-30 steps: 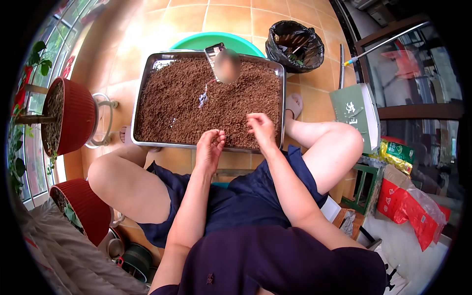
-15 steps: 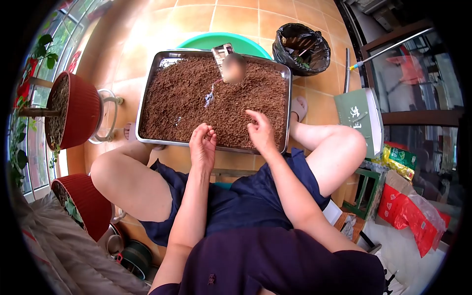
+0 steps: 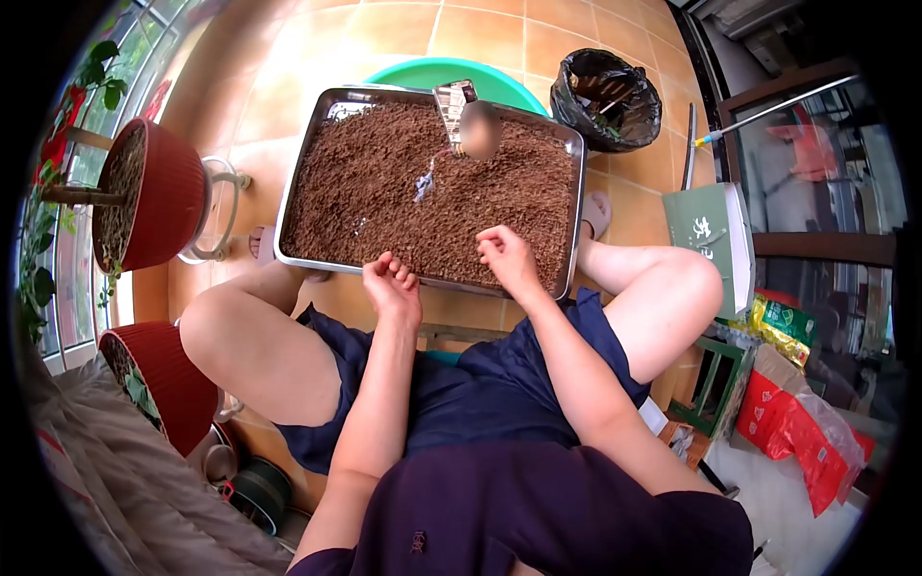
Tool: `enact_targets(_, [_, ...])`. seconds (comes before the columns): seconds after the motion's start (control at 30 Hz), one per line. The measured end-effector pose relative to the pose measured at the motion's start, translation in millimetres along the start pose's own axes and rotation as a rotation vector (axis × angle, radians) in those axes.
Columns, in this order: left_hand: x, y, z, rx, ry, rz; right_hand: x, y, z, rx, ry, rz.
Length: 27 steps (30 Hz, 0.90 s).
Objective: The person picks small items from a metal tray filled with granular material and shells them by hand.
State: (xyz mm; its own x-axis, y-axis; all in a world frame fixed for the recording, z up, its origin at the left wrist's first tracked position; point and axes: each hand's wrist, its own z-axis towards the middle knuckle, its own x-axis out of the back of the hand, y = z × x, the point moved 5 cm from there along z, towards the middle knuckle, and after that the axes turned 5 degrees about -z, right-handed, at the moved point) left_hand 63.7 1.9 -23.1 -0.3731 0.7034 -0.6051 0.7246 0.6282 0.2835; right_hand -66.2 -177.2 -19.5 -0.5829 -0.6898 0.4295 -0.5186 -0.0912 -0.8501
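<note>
A metal tray (image 3: pixel 281 226) full of brown granular soil (image 3: pixel 365 173) lies in front of me. My left hand (image 3: pixel 393 287) is at the tray's near edge, palm up, its fingers curled; whether anything is in them is too small to tell. Over the soil's near right part is my right hand (image 3: pixel 508 259), fingers bent in toward the thumb, with any held thing too small to make out. A small whitish-purple piece (image 3: pixel 424 185) rests on the soil near the middle. At the far edge lies a phone-like object (image 3: pixel 451 108), partly covered by a blurred patch.
Behind the tray is a green basin (image 3: pixel 471 73); right of it stands a bin with a black bag (image 3: pixel 607 101). Red pots (image 3: pixel 168 197) stand at left. On the right are a green paper bag (image 3: pixel 706 240) and a red package (image 3: pixel 792 422).
The view has shifted, so the tray appears farther right. My left hand has moved left along the tray's near edge. My right hand's forefinger has drawn in from its stretched position.
</note>
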Motion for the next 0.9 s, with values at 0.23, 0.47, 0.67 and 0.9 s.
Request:
enact_targets(0.23, [12, 4, -3, -0.019, 0.152, 0.077, -46, -67, -20, 0.358, -0.059, -0.407])
enact_targets(0.47, [10, 4, -5, 0.012, 0.14, 0.098, -54, -55, -3, 0.373, -0.005, -0.577])
enact_targets(0.67, [2, -1, -11, 0.037, 0.115, 0.151, -60, -58, 4, 0.494, 0.092, -0.616])
enact_targets(0.9, [5, 7, -11, 0.02, 0.117, 0.134, -39, -50, 14, 0.198, 0.118, -0.592])
